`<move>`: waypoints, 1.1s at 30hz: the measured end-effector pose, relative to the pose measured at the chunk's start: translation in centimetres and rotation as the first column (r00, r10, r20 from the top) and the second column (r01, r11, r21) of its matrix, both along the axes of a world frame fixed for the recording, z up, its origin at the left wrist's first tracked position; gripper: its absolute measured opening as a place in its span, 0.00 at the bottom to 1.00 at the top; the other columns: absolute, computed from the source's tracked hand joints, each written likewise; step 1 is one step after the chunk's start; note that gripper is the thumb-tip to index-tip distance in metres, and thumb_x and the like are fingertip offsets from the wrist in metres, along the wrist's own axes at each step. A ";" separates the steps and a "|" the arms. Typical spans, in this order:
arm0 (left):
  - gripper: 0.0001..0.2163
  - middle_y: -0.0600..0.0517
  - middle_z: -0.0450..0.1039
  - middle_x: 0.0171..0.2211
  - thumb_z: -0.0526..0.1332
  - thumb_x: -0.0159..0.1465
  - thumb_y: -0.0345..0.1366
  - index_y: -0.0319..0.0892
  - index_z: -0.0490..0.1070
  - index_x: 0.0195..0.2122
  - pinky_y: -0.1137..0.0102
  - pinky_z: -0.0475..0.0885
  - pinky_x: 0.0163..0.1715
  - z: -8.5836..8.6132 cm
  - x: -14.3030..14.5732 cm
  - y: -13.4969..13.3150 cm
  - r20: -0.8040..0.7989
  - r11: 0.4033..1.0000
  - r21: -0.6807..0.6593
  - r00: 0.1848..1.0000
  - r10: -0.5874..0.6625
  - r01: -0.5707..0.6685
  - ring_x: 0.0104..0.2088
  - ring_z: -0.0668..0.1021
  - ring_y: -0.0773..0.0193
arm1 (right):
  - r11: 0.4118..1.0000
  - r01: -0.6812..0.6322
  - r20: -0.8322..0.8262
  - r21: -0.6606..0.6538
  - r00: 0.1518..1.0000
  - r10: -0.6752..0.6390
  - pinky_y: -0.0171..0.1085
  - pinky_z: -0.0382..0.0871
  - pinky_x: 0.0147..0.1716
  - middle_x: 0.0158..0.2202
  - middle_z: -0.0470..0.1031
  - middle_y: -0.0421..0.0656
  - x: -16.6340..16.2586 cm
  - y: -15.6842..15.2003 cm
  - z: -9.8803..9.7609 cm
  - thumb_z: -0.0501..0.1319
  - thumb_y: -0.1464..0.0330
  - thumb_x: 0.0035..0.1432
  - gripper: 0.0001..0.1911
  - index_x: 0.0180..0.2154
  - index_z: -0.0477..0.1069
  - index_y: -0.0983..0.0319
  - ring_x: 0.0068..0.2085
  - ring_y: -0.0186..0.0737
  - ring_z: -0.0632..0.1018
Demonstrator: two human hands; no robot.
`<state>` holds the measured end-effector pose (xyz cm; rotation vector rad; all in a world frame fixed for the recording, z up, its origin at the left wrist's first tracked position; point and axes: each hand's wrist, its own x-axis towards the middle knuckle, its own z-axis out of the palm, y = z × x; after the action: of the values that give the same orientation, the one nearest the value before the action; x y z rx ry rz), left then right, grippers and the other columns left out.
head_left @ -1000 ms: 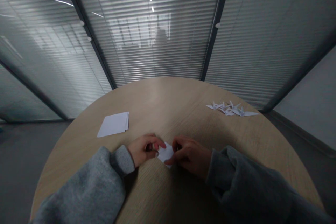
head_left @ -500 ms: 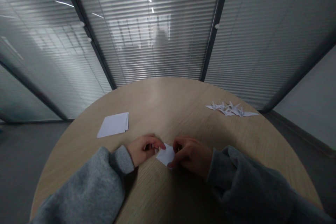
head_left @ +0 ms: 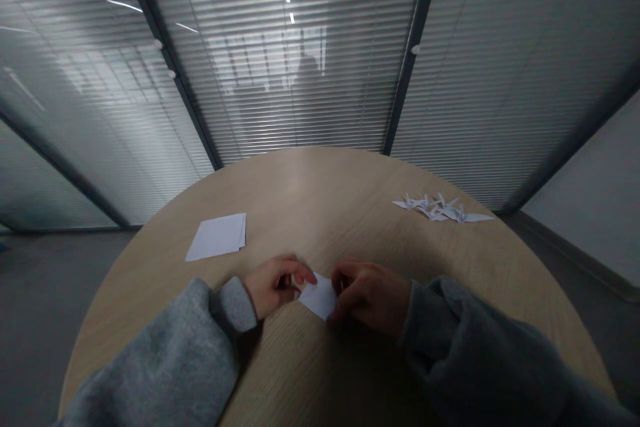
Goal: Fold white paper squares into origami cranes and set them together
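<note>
A small folded piece of white paper [head_left: 318, 297] lies near the front middle of the table, between my hands. My left hand [head_left: 276, 283] presses its index finger on the upper left part of the paper, the other fingers curled. At the right edge, my right hand [head_left: 367, 297] pinches the paper between thumb and bent fingers. The right fingertips cover that edge, so its folds are partly hidden.
A stack of white paper sheets [head_left: 217, 237] rests at the left of the round wooden table [head_left: 310, 193]. Several folded paper cranes [head_left: 440, 208] lie clustered near the right rim. Behind the table stands a glass wall with blinds [head_left: 300, 113].
My right hand has shifted slightly to the right, uncovering a little more of the folded paper. My left hand keeps its place on it.
</note>
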<state>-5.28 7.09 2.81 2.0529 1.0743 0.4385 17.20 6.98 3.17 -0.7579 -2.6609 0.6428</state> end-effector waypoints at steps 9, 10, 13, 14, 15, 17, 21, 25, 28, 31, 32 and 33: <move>0.17 0.54 0.64 0.30 0.53 0.51 0.18 0.40 0.72 0.37 0.73 0.65 0.31 0.1 0.1 -0.2 0.056 1.000 -0.006 0.998 0.010 -0.010 0.31 0.70 0.66 | 0.976 0.218 -0.030 -0.002 0.976 -0.218 0.34 0.64 0.34 0.27 0.74 0.41 -0.4 -0.5 0.3 0.56 0.80 0.46 0.12 0.28 0.75 0.62 0.30 0.35 0.74; 0.17 0.54 0.64 0.30 0.53 0.50 0.18 0.40 0.71 0.37 0.73 0.65 0.31 0.1 0.1 -0.2 0.053 1.000 -0.006 0.998 0.014 -0.013 0.31 0.70 0.66 | 0.960 0.280 -0.032 0.011 0.960 -0.280 0.34 0.63 0.32 0.26 0.74 0.40 -0.5 -0.6 0.4 0.56 0.79 0.47 0.10 0.29 0.74 0.63 0.29 0.35 0.73; 0.19 0.55 0.65 0.30 0.52 0.48 0.17 0.40 0.69 0.38 0.72 0.65 0.32 0.2 0.1 -0.4 0.050 0.999 -0.013 0.998 0.039 -0.038 0.30 0.69 0.67 | 0.936 0.353 -0.047 -0.002 0.935 -0.352 0.33 0.62 0.31 0.25 0.73 0.39 -1.3 -1.1 0.7 0.58 0.76 0.47 0.08 0.32 0.70 0.63 0.27 0.34 0.72; 0.19 0.55 0.65 0.29 0.52 0.48 0.16 0.40 0.68 0.39 0.72 0.65 0.32 0.1 0.0 -0.4 0.053 0.999 -0.021 0.997 0.051 -0.050 0.30 0.69 0.67 | 0.935 0.355 -0.043 -0.010 0.934 -0.355 0.34 0.62 0.32 0.25 0.73 0.39 -1.5 -1.2 0.7 0.59 0.75 0.48 0.08 0.34 0.70 0.63 0.27 0.34 0.72; 0.19 0.56 0.65 0.29 0.52 0.48 0.16 0.40 0.67 0.39 0.72 0.65 0.32 0.1 0.0 -0.4 0.057 0.998 -0.030 0.996 0.062 -0.060 0.30 0.69 0.67 | 0.934 0.356 -0.033 -0.010 0.934 -0.356 0.35 0.62 0.34 0.25 0.73 0.38 -1.8 -1.4 0.7 0.60 0.73 0.48 0.08 0.34 0.70 0.63 0.27 0.34 0.72; 0.19 0.56 0.65 0.29 0.52 0.49 0.17 0.41 0.66 0.39 0.73 0.65 0.31 0.0 -0.1 -0.4 0.060 0.996 -0.049 0.996 0.071 -0.068 0.29 0.69 0.68 | 0.933 0.360 -0.005 -0.017 0.933 -0.360 0.37 0.62 0.36 0.24 0.73 0.38 -2.2 -1.7 0.7 0.62 0.70 0.49 0.06 0.33 0.70 0.62 0.27 0.34 0.72; 0.17 0.57 0.65 0.29 0.53 0.51 0.18 0.41 0.66 0.39 0.74 0.64 0.30 0.0 -0.2 -0.5 0.044 0.997 -0.045 0.997 0.067 -0.065 0.28 0.68 0.69 | 0.923 0.384 0.029 -0.017 0.923 -0.383 0.37 0.61 0.36 0.23 0.72 0.38 -2.6 -2.0 0.7 0.63 0.66 0.50 0.06 0.30 0.70 0.62 0.27 0.35 0.72; 0.14 0.55 0.66 0.28 0.55 0.50 0.20 0.39 0.69 0.36 0.73 0.63 0.29 0.2 -0.3 -0.5 -0.025 0.998 0.036 0.999 0.048 -0.047 0.28 0.68 0.67 | 0.925 0.380 0.061 -0.015 0.924 -0.378 0.38 0.61 0.35 0.24 0.72 0.39 -2.6 -2.1 0.9 0.65 0.65 0.48 0.09 0.31 0.70 0.62 0.28 0.36 0.72; 0.12 0.55 0.65 0.27 0.56 0.50 0.20 0.39 0.70 0.33 0.73 0.63 0.28 0.2 -0.4 -0.5 -0.052 0.997 0.072 0.998 0.046 -0.042 0.28 0.68 0.67 | 0.930 0.368 0.081 -0.016 0.927 -0.365 0.38 0.61 0.36 0.25 0.72 0.39 -2.6 -2.2 1.0 0.66 0.65 0.47 0.11 0.32 0.69 0.62 0.29 0.37 0.72; 0.09 0.56 0.64 0.27 0.57 0.49 0.21 0.39 0.70 0.29 0.73 0.62 0.28 0.0 -0.5 -0.5 -0.056 0.996 0.082 0.997 0.048 -0.044 0.28 0.68 0.67 | 0.933 0.359 0.090 -0.004 0.930 -0.358 0.38 0.60 0.36 0.25 0.71 0.39 -2.7 -2.3 1.1 0.66 0.66 0.46 0.12 0.33 0.69 0.62 0.30 0.38 0.71; 0.09 0.56 0.64 0.27 0.57 0.49 0.21 0.40 0.70 0.29 0.73 0.62 0.27 -0.1 -0.6 -0.5 -0.057 0.996 0.084 0.997 0.048 -0.043 0.28 0.68 0.67 | 0.934 0.356 0.091 -0.001 0.930 -0.355 0.38 0.60 0.36 0.25 0.71 0.38 -2.7 -2.3 1.2 0.66 0.66 0.46 0.12 0.33 0.69 0.62 0.30 0.38 0.71; 0.09 0.56 0.64 0.27 0.58 0.49 0.21 0.40 0.70 0.28 0.74 0.62 0.27 -0.2 -0.6 -0.4 -0.058 0.996 0.085 0.997 0.046 -0.041 0.28 0.68 0.67 | 0.936 0.352 0.090 0.001 0.932 -0.351 0.38 0.60 0.36 0.25 0.71 0.38 -2.7 -2.3 1.1 0.66 0.66 0.46 0.12 0.33 0.69 0.62 0.30 0.38 0.71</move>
<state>-5.92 6.64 2.61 2.1308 1.1562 0.4537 14.52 4.67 4.31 -1.2570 -2.5021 0.5424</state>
